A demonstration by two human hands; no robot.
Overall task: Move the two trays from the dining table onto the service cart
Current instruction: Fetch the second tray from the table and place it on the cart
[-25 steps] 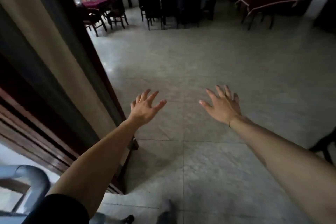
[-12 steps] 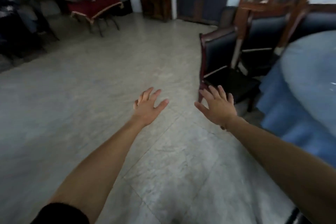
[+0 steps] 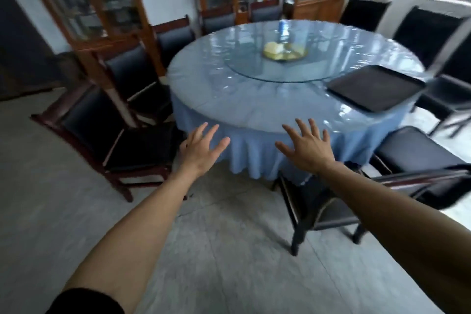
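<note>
A dark rectangular tray (image 3: 374,88) lies flat on the right side of a round dining table (image 3: 229,99) covered with a blue cloth under clear plastic. Only one tray shows. My left hand (image 3: 201,148) and my right hand (image 3: 305,145) are stretched out in front of me, fingers spread, holding nothing, short of the table's near edge. The tray is well beyond my right hand, to its upper right. The service cart is not in view.
A glass turntable (image 3: 254,69) in the table's middle carries a yellowish dish (image 3: 285,52) and a bottle (image 3: 283,29). Dark chairs ring the table, one at the left (image 3: 114,130) and one just below my right arm (image 3: 321,206). Wooden glass cabinets (image 3: 96,7) line the back wall.
The view has swung right from an open tiled hall to the round table, which now fills the middle. Both hands stay spread and empty in front of me.
</note>
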